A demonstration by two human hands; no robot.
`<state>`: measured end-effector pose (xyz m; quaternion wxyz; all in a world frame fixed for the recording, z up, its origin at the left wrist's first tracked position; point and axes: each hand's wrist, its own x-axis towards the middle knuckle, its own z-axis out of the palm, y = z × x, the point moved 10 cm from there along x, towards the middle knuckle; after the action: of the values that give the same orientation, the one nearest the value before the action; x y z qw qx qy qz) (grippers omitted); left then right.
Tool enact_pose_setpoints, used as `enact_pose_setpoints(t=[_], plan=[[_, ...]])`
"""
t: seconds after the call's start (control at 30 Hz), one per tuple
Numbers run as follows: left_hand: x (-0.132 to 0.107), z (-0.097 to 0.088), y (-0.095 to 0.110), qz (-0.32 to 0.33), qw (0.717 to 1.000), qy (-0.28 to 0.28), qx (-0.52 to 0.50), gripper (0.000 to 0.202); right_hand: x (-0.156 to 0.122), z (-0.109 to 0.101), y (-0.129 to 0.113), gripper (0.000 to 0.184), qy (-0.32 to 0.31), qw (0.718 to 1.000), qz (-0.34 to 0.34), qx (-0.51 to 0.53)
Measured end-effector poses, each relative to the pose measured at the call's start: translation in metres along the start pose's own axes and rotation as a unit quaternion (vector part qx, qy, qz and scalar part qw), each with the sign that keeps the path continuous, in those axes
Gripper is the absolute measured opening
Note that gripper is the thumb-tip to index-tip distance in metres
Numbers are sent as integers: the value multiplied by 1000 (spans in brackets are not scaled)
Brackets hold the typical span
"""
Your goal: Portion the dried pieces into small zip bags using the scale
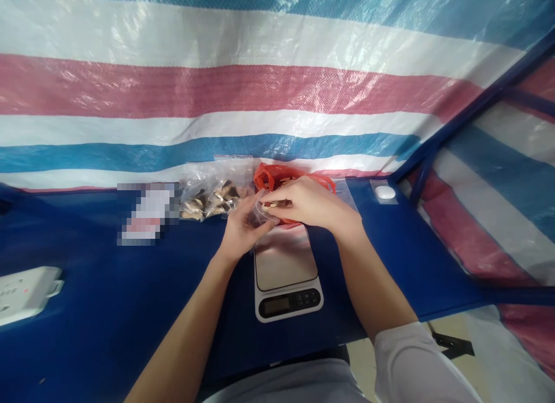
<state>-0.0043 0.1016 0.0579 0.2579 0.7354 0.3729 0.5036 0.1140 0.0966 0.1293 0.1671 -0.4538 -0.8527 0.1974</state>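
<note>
My left hand (243, 226) grips a small clear plastic bag (261, 211) by its mouth, above the far end of a white kitchen scale (286, 258). At that mouth my right hand (299, 202) pinches some dried brown-and-cream slices (277, 204), whose exact kind I cannot make out. Just behind my hands lies a red plastic bag (265, 176), open, with more such pieces partly visible inside. To the left of my left hand rest clear zip bags (195, 205) filled with similar dried slices. The scale's display looks dark.
A white power strip (28, 293) sits at the left on the blue table (108, 310). A blurred-out sheet (150, 212) lies behind it. At the back right is a white oval object (385, 192) on a clear bag. Striped tarpaulin (225, 91) walls the back, with a blue frame bar (437, 134) at right.
</note>
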Motion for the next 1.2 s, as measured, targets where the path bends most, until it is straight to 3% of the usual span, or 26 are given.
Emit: enact_pose_setpoints(t=[0.23,0.7,1.0,1.2], plan=[[-1,0,2,15,1000,-2,6,59,2,9,-15,16,-16,991,-41,-124],[-5,0,-11,-28,998,0,-50,74,0,1,-9,14,1,998,-43,-37],[-3,-15,-23,-65,996,52,-36,67,-8,-23,45,27,58,996,-3,73],[-1,-24,-22,-47,994,88,-45,65,5,3,85,29,21,995,86,-54]])
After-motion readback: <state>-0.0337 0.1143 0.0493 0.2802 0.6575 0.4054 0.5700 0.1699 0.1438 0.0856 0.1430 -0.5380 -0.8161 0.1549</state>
